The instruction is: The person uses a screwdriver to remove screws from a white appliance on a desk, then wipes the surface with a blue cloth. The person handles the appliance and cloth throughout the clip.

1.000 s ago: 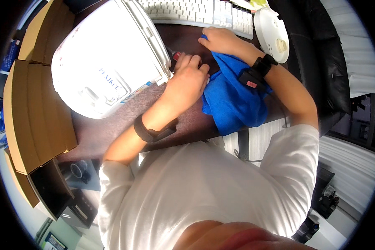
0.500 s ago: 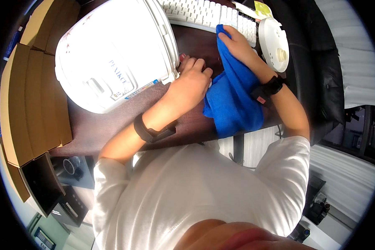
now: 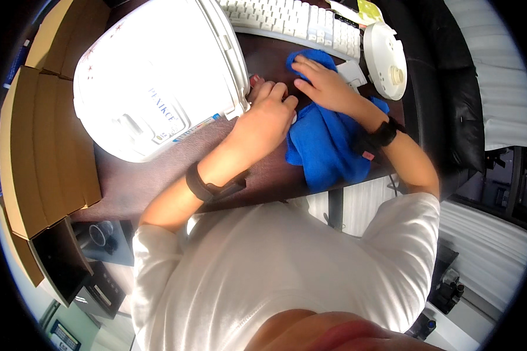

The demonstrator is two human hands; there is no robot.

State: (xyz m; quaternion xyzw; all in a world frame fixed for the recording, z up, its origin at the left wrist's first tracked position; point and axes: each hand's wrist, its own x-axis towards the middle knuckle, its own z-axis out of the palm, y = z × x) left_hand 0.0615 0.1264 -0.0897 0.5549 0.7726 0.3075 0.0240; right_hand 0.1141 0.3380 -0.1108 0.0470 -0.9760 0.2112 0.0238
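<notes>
We see our right hand lying flat, fingers spread and pressed palm-down on a blue cloth, a soft, rumpled fabric bunched in folds just right of the frame's centre and draping toward the near edge of the desk. Our left hand sits just beside it, fingers curled against the lower rim of a large white appliance; whether it grips anything there we cannot tell. That appliance is smooth, glossy plastic, rounded like a dome, and it fills the upper left of the frame, resting on a dark brown desk with a matte grain. Both wrists carry black bands. Above the right hand, along the top edge, runs a pale keyboard with rows of square keys, and at the upper right lies a round white disc with small holes and a central knob. Flat tan cardboard boxes stack along the left edge.
</notes>
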